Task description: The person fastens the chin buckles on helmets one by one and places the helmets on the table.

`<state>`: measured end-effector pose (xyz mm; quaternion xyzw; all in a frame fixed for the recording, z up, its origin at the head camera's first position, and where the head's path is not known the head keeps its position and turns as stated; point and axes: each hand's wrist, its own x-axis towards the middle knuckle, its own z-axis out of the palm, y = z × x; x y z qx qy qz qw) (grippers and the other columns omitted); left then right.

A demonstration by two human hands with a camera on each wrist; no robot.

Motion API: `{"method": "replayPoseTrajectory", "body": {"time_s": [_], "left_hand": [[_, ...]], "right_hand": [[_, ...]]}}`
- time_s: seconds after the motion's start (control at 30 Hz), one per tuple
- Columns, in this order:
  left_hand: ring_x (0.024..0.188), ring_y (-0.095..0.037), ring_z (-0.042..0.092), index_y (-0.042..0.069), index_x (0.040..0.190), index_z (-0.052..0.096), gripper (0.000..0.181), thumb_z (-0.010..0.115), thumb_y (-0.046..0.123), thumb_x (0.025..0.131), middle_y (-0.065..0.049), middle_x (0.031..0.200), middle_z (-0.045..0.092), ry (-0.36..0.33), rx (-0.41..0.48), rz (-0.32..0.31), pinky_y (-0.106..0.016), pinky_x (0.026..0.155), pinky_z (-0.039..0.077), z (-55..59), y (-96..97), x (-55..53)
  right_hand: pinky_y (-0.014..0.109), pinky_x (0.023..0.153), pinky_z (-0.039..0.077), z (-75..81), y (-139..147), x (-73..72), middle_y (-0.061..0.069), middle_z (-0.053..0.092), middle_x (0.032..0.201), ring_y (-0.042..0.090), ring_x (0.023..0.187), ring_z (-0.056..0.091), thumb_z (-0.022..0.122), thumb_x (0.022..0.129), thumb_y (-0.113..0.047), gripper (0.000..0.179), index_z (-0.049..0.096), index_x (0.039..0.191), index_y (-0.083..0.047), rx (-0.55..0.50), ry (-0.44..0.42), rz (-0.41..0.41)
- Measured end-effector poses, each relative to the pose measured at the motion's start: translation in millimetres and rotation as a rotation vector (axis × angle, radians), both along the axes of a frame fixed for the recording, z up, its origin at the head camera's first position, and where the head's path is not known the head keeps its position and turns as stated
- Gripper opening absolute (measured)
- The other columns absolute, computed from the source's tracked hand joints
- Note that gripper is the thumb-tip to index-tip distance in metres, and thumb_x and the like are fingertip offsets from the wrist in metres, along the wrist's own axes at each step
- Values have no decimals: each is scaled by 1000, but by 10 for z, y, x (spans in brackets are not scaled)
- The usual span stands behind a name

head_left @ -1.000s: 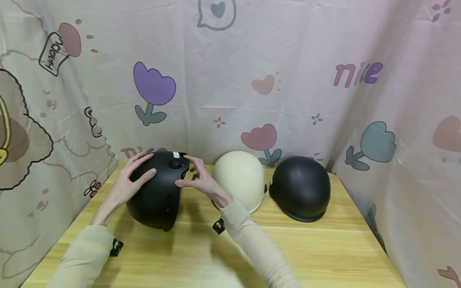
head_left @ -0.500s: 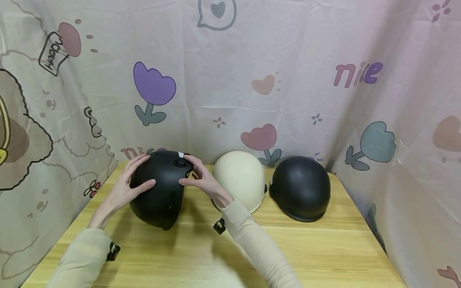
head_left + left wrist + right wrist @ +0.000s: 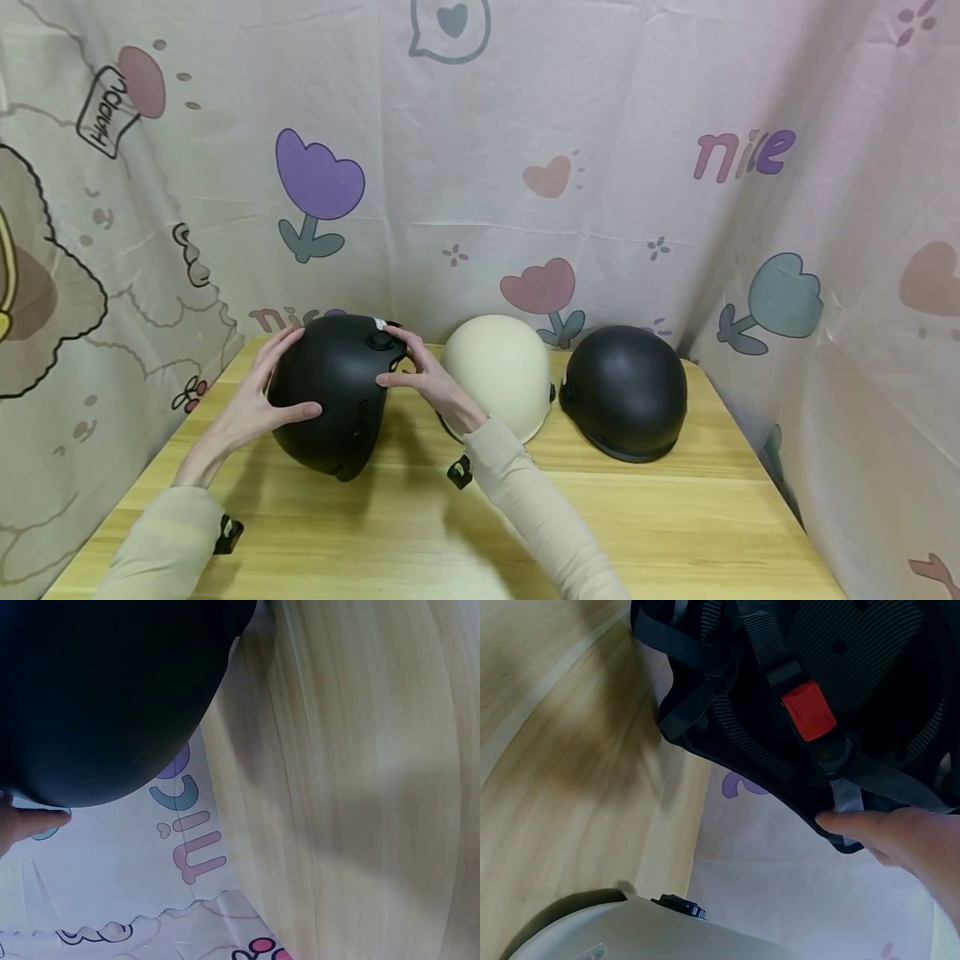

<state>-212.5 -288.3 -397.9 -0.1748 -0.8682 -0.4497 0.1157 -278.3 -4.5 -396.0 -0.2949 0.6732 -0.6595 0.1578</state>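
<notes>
A black helmet (image 3: 333, 387), tilted on its side, is at the left of the table in the head view. My left hand (image 3: 246, 412) spreads straight fingers over the far side of its dome, with the thumb along the near side. Across from it, my right hand (image 3: 438, 390) pinches the helmet's rim by the round knob, thumb on the outer shell. In the right wrist view the helmet's opening shows dark padding, black straps and a red buckle (image 3: 808, 711). The left wrist view has the smooth dome (image 3: 112, 697) filling its upper left.
A cream helmet (image 3: 498, 371) stands just beyond my right wrist, and another black helmet (image 3: 626, 392) stands to its right. Both are dome up on the wooden table (image 3: 660, 533). A printed curtain (image 3: 450, 150) hangs behind and along both sides.
The held helmet has shifted slightly to the right and turned a little, its knob moving right with my right hand. My left hand has slid down and left along the dome, its thumb now lower.
</notes>
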Motion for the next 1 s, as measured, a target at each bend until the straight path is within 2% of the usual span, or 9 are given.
{"method": "replayPoseTrajectory", "body": {"time_s": [0.13,0.23,0.33,0.47,0.63,0.8,1.0], "left_hand": [[155,-43,4,35,161,21,105,84,18,79,5,171,3,-19,-3,11,-86,105,10,7,-19,22],[153,-45,6,36,161,20,102,82,19,81,-1,171,3,-38,2,17,-83,106,16,9,-32,36],[152,-47,9,36,161,19,100,80,19,83,-6,171,3,-53,4,28,-81,105,21,6,-41,47],[152,-47,9,36,161,19,98,79,20,85,-7,171,3,-61,7,42,-80,105,23,2,-54,67],[152,-46,10,37,161,19,96,78,21,87,-8,170,4,-62,13,51,-80,106,23,-5,-37,71],[152,-48,10,39,160,19,95,77,24,87,-7,171,3,-75,8,73,-81,107,21,6,6,91],[151,-50,12,37,162,16,96,77,34,87,-12,170,3,-100,-3,159,-83,103,23,20,92,118]], "right_hand": [[50,117,35,5,-30,23,-3,20,166,35,147,36,64,96,-18,68,33,155,-31,-28,-34,-1],[42,109,45,-2,-59,45,-2,22,165,37,137,49,64,97,-25,65,34,154,-30,-19,-14,-27],[38,104,50,-6,-85,66,1,27,163,34,134,54,66,97,-30,65,35,153,-31,0,-1,-58],[37,102,54,1,-112,87,7,37,155,32,131,58,67,97,-27,63,36,152,-30,-9,-20,-74],[36,103,53,-6,-105,86,10,47,144,21,125,59,67,97,-22,66,33,152,-28,-32,-42,-74],[36,104,52,-25,-93,76,10,51,144,14,121,59,68,96,-19,67,33,152,-28,-62,-57,-73],[34,104,50,-84,-65,39,11,47,149,13,122,56,66,96,-14,67,32,153,-25,-146,-121,-40]]}}
